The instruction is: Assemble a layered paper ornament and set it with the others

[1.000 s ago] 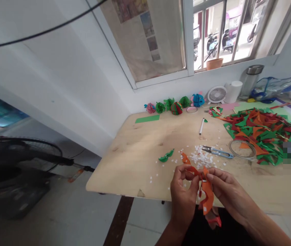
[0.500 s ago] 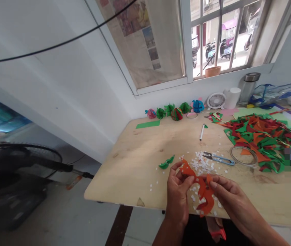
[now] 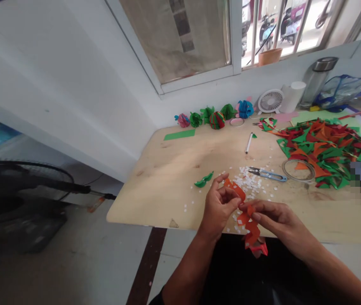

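Observation:
Between my hands, at the table's front edge, hangs an orange paper strip [image 3: 252, 231] with curved cut edges and small pale squares stuck on it. My left hand [image 3: 220, 205] pinches its upper part between thumb and fingers. My right hand [image 3: 274, 214] grips a small orange flap of the same strip, close to the left fingertips. The strip's lower end, red-pink, dangles over my lap. Many small white paper squares [image 3: 246, 182] lie scattered just beyond my hands. Blue-handled thread snips [image 3: 269, 174] rest beside them, and a green paper piece [image 3: 204, 180] lies left of my left hand.
A heap of green, red and orange paper cutouts [image 3: 323, 148] covers the right side, with a tape roll [image 3: 298, 170] before it. A white marker [image 3: 249, 143] lies mid-table. Paper ornaments [image 3: 216, 120], a small fan [image 3: 271, 101] and a glass bottle [image 3: 318, 82] line the wall.
The camera view has tilted down, so the table sits higher in the picture. My hands have come closer together on the orange strip, which now hangs lower between them.

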